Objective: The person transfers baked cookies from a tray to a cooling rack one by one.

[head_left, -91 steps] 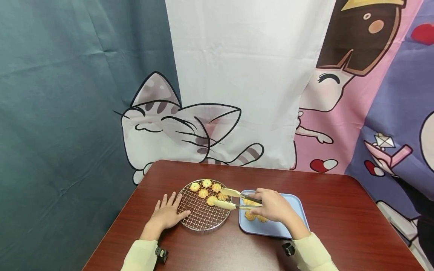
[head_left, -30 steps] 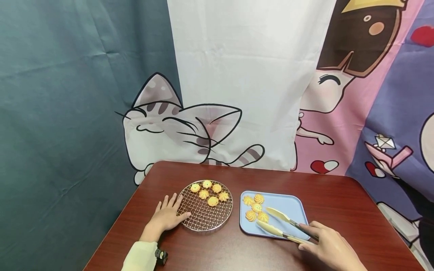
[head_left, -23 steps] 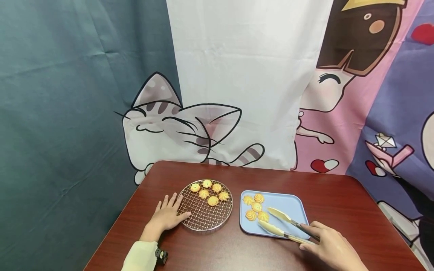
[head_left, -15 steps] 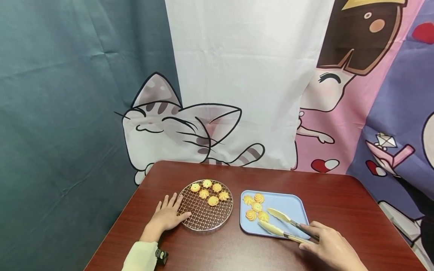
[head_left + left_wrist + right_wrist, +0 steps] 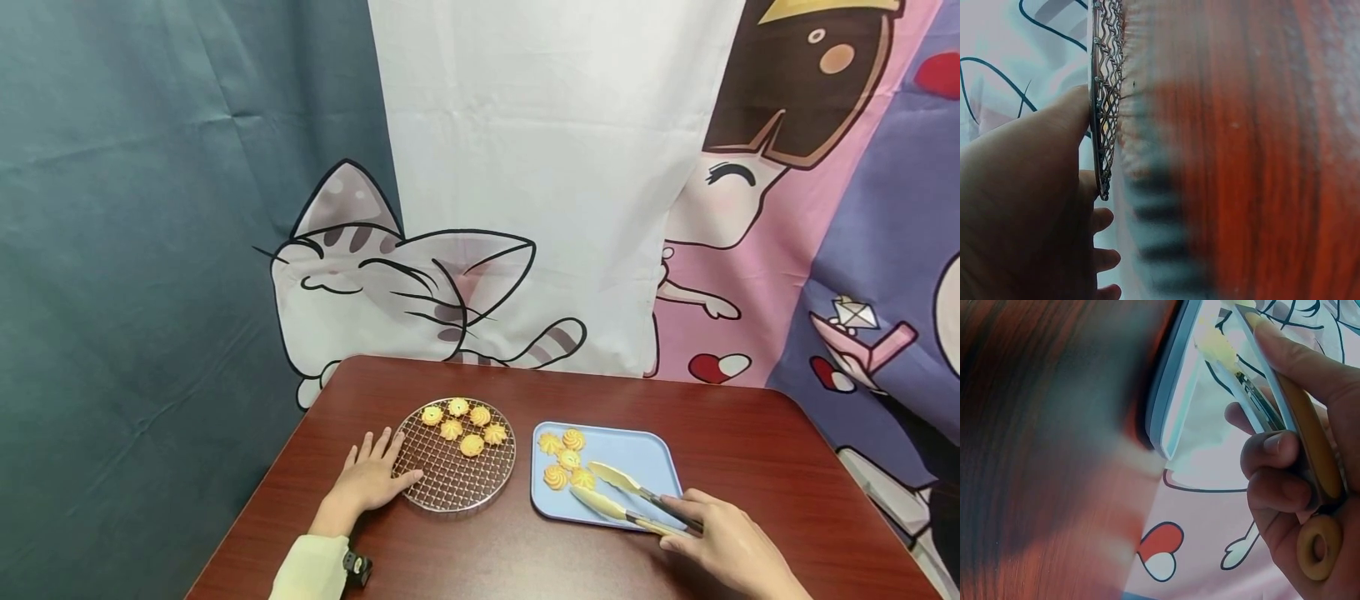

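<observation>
My left hand lies with its fingers spread at the left edge of a round wire cooling rack, thumb and fingertips at the rim. Several piped, swirled cookies sit on the rack's far and right part. In my right hand I grip food tongs, whose pale yellow tips stand apart over a blue tray. The right wrist view shows my fingers curled round the tongs' handle. Several more cookies lie at the tray's left end, close by the tips, with none held between them.
Both rack and tray stand on a reddish-brown wooden table. A strip of bare tabletop separates them. A printed cloth backdrop hangs right behind the far edge.
My right hand has carried the tongs from the cookies on the rack rightward and nearer, over the tray. Both groups of cookies now show uncovered. The left hand has stayed at the rack.
</observation>
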`<state>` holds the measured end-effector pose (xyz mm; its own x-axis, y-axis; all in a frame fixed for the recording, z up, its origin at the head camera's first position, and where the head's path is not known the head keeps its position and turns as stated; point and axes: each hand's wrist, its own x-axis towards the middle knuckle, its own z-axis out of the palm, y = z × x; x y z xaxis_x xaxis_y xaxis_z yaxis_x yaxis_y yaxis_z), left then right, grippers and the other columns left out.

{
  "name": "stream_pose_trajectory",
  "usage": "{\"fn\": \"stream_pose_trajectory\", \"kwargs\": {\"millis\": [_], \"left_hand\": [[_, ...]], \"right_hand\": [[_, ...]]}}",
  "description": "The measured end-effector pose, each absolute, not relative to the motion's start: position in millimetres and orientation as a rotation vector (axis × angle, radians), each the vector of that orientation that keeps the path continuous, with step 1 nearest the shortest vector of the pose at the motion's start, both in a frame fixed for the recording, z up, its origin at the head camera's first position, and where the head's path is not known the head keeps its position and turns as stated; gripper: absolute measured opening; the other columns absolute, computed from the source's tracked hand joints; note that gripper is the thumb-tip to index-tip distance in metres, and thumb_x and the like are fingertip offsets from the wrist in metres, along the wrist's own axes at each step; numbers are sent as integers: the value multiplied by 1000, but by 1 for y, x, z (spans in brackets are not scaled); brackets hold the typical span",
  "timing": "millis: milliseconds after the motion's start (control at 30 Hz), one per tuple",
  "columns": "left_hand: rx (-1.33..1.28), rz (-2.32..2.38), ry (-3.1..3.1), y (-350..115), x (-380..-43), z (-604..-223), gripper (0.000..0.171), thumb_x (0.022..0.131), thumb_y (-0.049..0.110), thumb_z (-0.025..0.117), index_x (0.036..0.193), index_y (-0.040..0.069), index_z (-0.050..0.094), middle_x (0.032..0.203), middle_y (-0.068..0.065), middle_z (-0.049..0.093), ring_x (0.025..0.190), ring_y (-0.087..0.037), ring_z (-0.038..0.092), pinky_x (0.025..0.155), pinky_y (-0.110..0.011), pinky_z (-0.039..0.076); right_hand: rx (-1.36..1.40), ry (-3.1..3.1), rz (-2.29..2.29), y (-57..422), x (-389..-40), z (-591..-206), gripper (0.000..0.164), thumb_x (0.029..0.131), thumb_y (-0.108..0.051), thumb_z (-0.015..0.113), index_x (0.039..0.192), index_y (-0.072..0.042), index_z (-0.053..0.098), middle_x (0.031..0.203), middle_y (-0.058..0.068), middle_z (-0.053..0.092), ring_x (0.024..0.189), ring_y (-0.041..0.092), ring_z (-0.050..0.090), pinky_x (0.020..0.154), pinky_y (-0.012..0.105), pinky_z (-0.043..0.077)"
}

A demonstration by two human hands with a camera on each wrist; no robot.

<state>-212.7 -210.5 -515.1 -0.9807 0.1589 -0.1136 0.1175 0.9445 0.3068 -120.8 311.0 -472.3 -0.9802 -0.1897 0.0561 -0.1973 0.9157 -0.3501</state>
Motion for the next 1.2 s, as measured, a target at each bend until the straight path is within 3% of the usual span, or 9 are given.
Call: {"fn": "stream_pose_trajectory", "kwargs": {"millis": [200,833,1200], "left_hand": [[206,429,2966,-211,-215,-515,90,95,67,52,159,6,33,165,-23,22,151,-51,13,119,-69,11],[210,434,2962,-211,-217,-515,90,95,66,54,159,5,33,164,-25,23,150,-53,13,117,-70,11],[219,436,2961,-213,-218,-516,91,95,67,53,159,6,32,164,-24,23,150,-53,13,117,-71,12]], "right_hand": [[310,-3054,560,311,-121,-472,51,73,-46,87,119,-27,77,85,-12,51,71,2,44,59,23,34],[319,-2995,528,313,-117,-466,47,74,-37,88,118,-23,78,80,-16,47,68,-2,43,58,21,33],[293,-3035,494,311,-115,-458,50,75,-40,87,120,-23,77,84,-13,50,71,1,45,59,23,34]]}}
